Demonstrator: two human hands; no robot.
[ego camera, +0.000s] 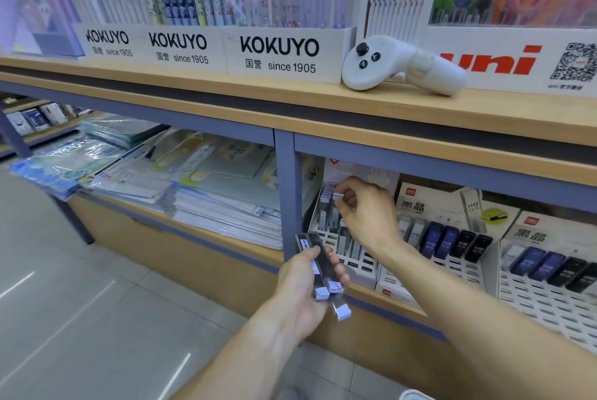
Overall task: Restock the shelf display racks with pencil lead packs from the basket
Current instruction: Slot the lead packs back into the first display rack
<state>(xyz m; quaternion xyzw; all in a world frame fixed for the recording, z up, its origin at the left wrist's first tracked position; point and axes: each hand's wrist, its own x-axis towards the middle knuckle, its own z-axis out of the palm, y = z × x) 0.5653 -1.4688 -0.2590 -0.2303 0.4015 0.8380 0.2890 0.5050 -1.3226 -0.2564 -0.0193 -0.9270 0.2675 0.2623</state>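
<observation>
A white handheld controller (400, 65) lay on the wooden upper shelf (226, 89), just in front of the KOKUYO pen boxes (206, 47) and a uni pen display (504, 60); plastic-wrapped paper pads (181, 180) were stacked in the lower left bay.

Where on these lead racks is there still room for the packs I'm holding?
Empty slots fill the front rows of the right-hand rack, below its dark packs. The left rack, where your right hand works, is crowded at the back.

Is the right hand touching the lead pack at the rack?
Touching. The head view shows the right hand pinching the lead pack over the rack.
</observation>
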